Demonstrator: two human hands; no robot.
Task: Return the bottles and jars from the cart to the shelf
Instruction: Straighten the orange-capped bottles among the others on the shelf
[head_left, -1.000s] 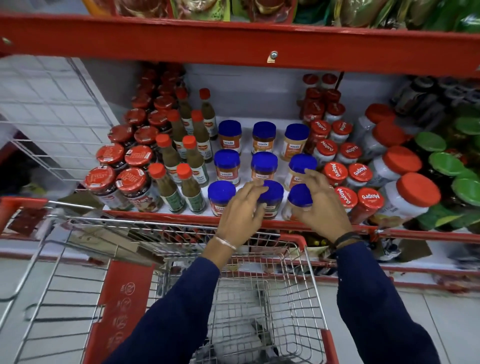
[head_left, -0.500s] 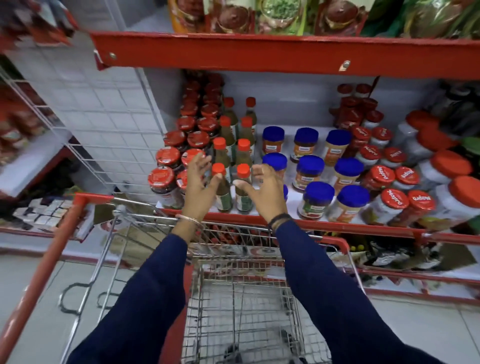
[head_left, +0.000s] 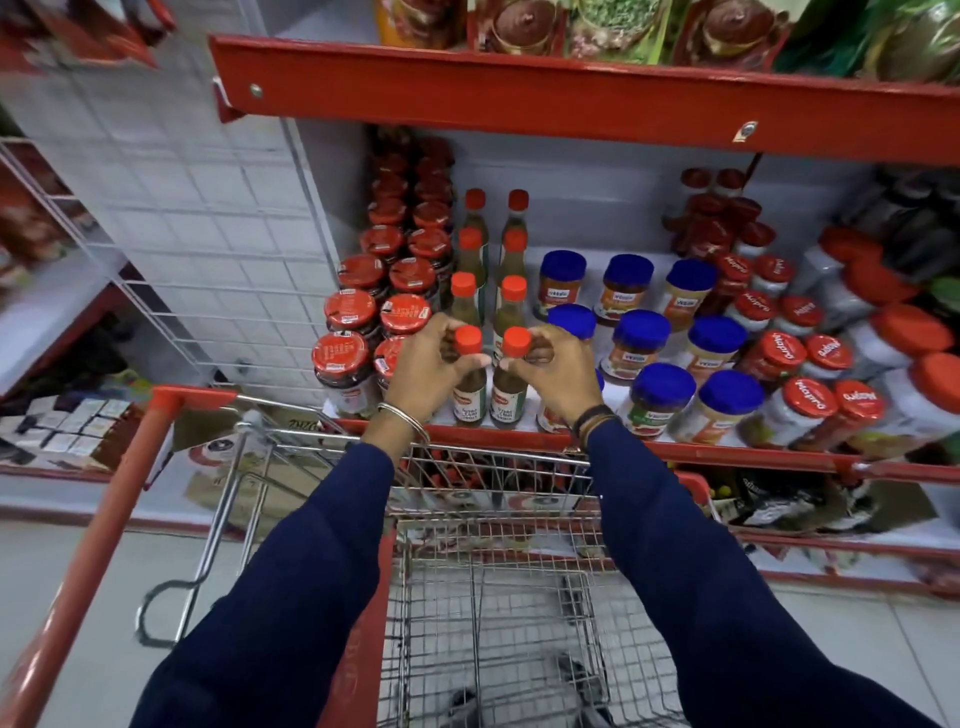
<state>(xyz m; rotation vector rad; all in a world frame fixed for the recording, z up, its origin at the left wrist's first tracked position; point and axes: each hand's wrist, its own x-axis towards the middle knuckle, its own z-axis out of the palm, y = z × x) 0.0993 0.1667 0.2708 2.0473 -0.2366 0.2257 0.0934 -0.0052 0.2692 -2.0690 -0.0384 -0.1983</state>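
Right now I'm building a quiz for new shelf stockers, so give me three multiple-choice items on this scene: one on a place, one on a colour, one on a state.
1. Where do the two front green sauce bottles with orange caps stand?
A. In the cart
B. At the shelf's front edge
C. On the floor

2. What colour are the lids on the squat jars right of those bottles?
A. Blue
B. Yellow
C. White

3. What are the hands doing?
A. Hanging free
B. Pushing the cart handle
C. Each in a grip at a bottle's neck

Answers:
1. B: the left bottle and right bottle stand just behind the red shelf edge.
2. A: the squat jars have blue lids.
3. C: the left hand and right hand each curl round a neck under its cap.
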